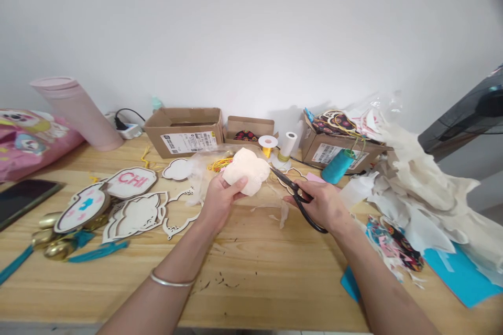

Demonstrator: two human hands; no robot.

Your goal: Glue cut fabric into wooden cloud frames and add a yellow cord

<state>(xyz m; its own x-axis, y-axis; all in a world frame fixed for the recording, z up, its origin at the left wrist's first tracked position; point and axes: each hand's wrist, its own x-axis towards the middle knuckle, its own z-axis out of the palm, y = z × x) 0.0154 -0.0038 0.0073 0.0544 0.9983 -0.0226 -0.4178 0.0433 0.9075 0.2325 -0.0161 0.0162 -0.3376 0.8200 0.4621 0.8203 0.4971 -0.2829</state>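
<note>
My left hand (220,196) is closed on a pale cream cloud-shaped piece (247,170), held up above the wooden table (251,272). My right hand (322,204) grips black scissors (294,193); their blade tips reach the right edge of the cloud-shaped piece. A thin scrap of pale trimming (283,214) hangs or lies just below the blades. A silver bangle (171,281) is on my left wrist.
Cloud-shaped wooden cutouts (135,214), one lettered "CHI" (131,180), lie at left with gold bells and teal tassels (58,246). Cardboard boxes (183,131) line the wall, with thread spools (288,146) and a teal spool (338,166). Paper scraps (424,199) pile at right. A phone (23,196) lies far left.
</note>
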